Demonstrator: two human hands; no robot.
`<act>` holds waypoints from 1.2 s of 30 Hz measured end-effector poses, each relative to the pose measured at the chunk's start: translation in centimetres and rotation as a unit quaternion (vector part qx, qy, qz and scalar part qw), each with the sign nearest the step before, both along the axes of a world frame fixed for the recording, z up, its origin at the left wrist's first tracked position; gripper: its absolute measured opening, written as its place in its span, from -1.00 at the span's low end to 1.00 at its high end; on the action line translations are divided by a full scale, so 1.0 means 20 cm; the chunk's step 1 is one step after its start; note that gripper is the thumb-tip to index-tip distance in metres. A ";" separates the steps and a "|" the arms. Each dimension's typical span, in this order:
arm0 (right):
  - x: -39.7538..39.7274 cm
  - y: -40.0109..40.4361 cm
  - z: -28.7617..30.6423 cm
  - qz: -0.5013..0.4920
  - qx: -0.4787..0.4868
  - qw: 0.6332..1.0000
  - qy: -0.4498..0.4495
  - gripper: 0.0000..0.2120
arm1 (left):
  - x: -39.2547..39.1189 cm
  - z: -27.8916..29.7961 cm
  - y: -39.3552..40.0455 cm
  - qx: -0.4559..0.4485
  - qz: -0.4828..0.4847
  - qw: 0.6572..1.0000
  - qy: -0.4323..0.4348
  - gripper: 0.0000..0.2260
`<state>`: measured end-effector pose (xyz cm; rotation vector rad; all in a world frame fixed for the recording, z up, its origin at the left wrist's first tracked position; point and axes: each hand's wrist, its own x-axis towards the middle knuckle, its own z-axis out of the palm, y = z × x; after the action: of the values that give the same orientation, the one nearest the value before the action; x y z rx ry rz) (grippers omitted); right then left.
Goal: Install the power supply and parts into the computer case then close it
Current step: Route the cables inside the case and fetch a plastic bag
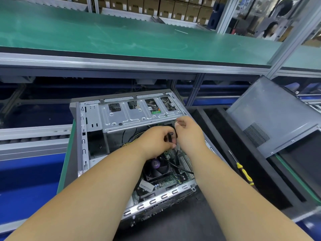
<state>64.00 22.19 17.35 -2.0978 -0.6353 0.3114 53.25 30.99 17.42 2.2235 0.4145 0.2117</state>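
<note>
Centrally, an open grey sheet-metal computer case (97, 122) lies on its side on a dark foam-lined work surface (173, 226), its interior facing up. Both forearms reach in from the near edge and the hands meet above the middle of the case. The left hand (156, 141) has its fingers curled, pinching a small black cable connector (170, 137) between thumb and fingers; the right hand (188, 132) is also curled, its thumb and fingers gripping the thin black cable (175, 131) just beside that connector, so the two hands nearly touch. Below the hands lie the green motherboard (166, 181) and a black CPU cooler fan with a purple hub label (156, 165), with a further black cable (180, 169) crossing them. A silver perforated drive cage (139, 115) spans the far half of the case, and yellow-and-black wires (129, 142) show beneath it (their ends are hidden). To the right, well apart from the case, a grey metal side panel with a mesh vent (271, 115) leans tilted, and a screwdriver with a yellow-and-black handle (244, 172) lies in a black foam tray (225, 140). A green conveyor mat (121, 35) runs across the far side.
</note>
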 end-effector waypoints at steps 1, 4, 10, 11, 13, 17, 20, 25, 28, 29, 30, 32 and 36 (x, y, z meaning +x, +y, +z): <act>-0.01 -0.01 0.01 0.009 0.024 1.000 -0.009 -0.86 | 0.00 0.00 0.00 0.008 0.003 1.000 0.004 -0.88; -0.05 -0.03 0.05 0.017 0.055 0.998 0.019 -0.75 | -0.01 0.00 0.00 0.012 0.012 1.000 0.016 -0.90; -0.09 -0.08 0.05 0.059 0.086 0.986 0.129 -0.77 | 0.00 -0.01 0.03 -0.065 0.062 0.994 0.058 -0.83; -0.10 -0.08 0.04 0.080 0.085 0.984 0.137 -0.81 | 0.00 -0.01 0.04 -0.093 0.074 0.991 0.069 -0.81; -0.10 -0.09 0.01 0.095 0.074 0.984 0.128 -0.83 | 0.00 -0.02 0.04 -0.202 0.081 0.974 0.062 -0.80; -0.06 -0.08 -0.04 0.034 0.067 0.990 0.121 -0.92 | -0.02 -0.02 0.02 -0.355 0.056 0.933 0.026 -0.92; -0.03 -0.07 -0.04 0.027 0.066 0.989 0.126 -0.89 | -0.01 -0.02 0.05 -0.284 0.110 0.949 0.080 -0.90; 0.04 -0.05 -0.04 0.196 -0.301 0.877 -0.319 -0.86 | 0.00 -0.03 0.11 -0.018 0.155 0.966 0.205 -0.86; 0.02 0.00 -0.06 0.288 -0.406 0.759 -0.419 -0.77 | -0.02 -0.02 0.11 0.017 0.148 0.957 0.248 -0.78; 0.00 0.02 -0.09 0.314 -0.437 0.722 -0.435 -0.73 | -0.02 -0.02 0.11 0.021 0.149 0.957 0.249 -0.77; -0.01 0.04 -0.12 0.336 -0.462 0.691 -0.443 -0.72 | -0.02 -0.01 0.11 0.015 0.154 0.956 0.249 -0.77; -0.03 0.08 -0.17 0.367 -0.507 0.640 -0.446 -0.74 | -0.02 -0.03 0.11 0.002 0.160 0.956 0.247 -0.80; 0.01 0.15 -0.21 0.397 -0.565 0.538 -0.483 -0.72 | -0.01 -0.06 0.12 -0.034 0.207 0.953 0.220 -0.73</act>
<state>64.12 25.13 13.19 -2.9235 -2.7149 -0.0823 53.06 33.46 16.16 2.0855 1.1178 -0.0836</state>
